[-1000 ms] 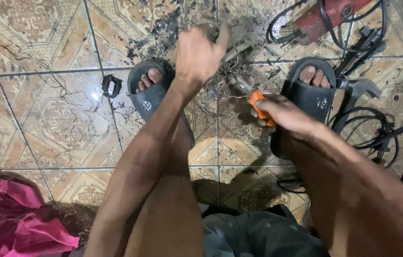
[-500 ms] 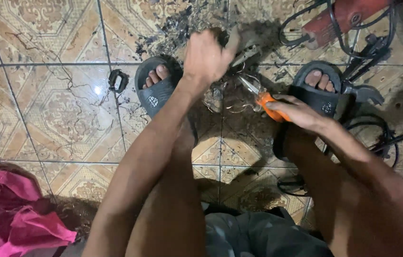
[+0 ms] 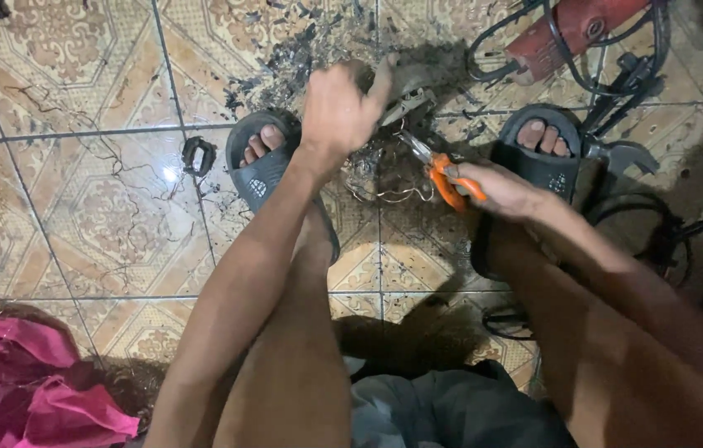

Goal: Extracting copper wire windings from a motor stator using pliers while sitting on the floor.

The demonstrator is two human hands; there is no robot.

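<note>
The left hand point(image 3: 343, 108) is up over the floor with its fingers curled around a small gray metal part point(image 3: 405, 91), thumb sticking up; the part sits right at the fingertips, above the dark pile of scraps point(image 3: 310, 50). It looks hard and stiff, with dull, dirty sides, so it should not bend or squash. It is probably a bit heavy for its size and maybe greasy, so a firm hold around its thick middle seems best. The right hand point(image 3: 501, 187) is closed around the orange handles of a pair of pliers point(image 3: 438, 170), and the thin metal tip points up toward the part without quite touching it. I cannot tell if the tip is open or closed. The handles look like smooth plastic, easy to grip. Thin, bendy bits of wire point(image 3: 393, 195) lie on the shiny patterned floor tiles point(image 3: 77, 224) just below the pliers; they look light and springy and could poke a finger. Both feet wear dark rubber sandals point(image 3: 264, 170), one on each side of the work. A red power tool point(image 3: 575, 29) with black cables point(image 3: 633, 75) lies at the far right, and a soft, crumpled pink cloth point(image 3: 28, 382) sits in the near left corner.
</note>
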